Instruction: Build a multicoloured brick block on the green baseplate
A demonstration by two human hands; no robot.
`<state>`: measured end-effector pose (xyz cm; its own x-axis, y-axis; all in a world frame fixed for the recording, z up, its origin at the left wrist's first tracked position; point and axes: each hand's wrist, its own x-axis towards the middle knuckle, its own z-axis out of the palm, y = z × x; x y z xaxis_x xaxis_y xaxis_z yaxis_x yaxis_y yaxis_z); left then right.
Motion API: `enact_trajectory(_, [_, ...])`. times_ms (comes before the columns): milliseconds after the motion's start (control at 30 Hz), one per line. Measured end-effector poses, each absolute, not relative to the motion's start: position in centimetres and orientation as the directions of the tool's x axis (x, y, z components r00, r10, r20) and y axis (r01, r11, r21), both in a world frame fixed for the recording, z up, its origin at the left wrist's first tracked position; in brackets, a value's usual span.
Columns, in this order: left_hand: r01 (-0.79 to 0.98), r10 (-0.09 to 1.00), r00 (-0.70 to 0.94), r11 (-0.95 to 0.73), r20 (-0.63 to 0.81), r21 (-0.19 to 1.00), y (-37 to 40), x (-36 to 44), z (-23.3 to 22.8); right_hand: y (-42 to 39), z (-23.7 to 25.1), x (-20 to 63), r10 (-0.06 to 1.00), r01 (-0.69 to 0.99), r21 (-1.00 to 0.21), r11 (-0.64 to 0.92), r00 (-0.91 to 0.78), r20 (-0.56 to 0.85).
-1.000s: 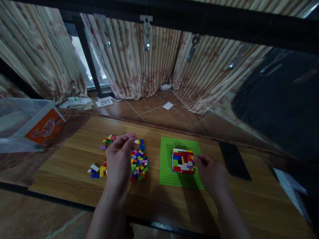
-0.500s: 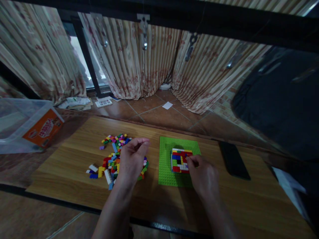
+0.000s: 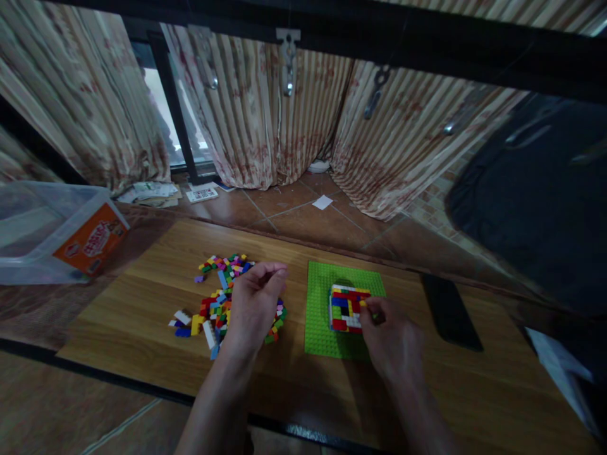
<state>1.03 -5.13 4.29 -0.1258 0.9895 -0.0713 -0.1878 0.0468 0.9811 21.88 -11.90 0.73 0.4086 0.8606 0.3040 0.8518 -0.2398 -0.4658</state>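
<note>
A low, boxy build of mixed toy bricks (image 3: pixel 339 302) stands on the green baseplate (image 3: pixel 318 335); its top shows red, blue, white and yellow pieces around a dark gap. At its right edge, my right hand (image 3: pixel 391 335) is closed in a pinch, with a small yellow brick (image 3: pixel 363 303) at the fingertips. My left hand (image 3: pixel 256 306) hovers over the right side of a loose pile of coloured bricks (image 3: pixel 218 306), thumb and forefinger pressed together. Whatever those fingers hold, if anything, is too small to make out. The hand hides part of the pile.
A black phone (image 3: pixel 450 311) lies right of the baseplate on the wooden table (image 3: pixel 133 309). At the left stands a clear plastic bin (image 3: pixel 42 253) with an orange label. Papers (image 3: pixel 559 360) lie by the right edge. Metal clips hang from a dark bar (image 3: pixel 332 41) above.
The whole view has shifted slightly, so everything sits a little further right. A yellow brick now shows at my right fingertips by the build. My left hand keeps its pinch over the pile.
</note>
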Motion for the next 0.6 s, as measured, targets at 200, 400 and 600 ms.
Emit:
enact_trajectory(200, [-0.178, 0.990, -0.128, 0.043, -0.066, 0.983, -5.12, 0.87, 4.43, -11.71, 0.31, 21.89, 0.851, 0.844, -0.471, -0.258, 0.430, 0.303])
enact_trajectory(400, [-0.168, 0.990, -0.126, 0.042, -0.064, 0.985, -5.16, 0.71, 4.45, -11.60, 0.16, 21.52, 0.827, 0.821, -0.479, -0.310, 0.482, 0.291])
enact_trajectory(600, [-0.142, 0.992, -0.118, 0.031, -0.048, 0.989, -5.11, 0.68, 4.40, -11.58, 0.21, 21.33, 0.824, 0.819, -0.501, -0.279, 0.472, 0.313])
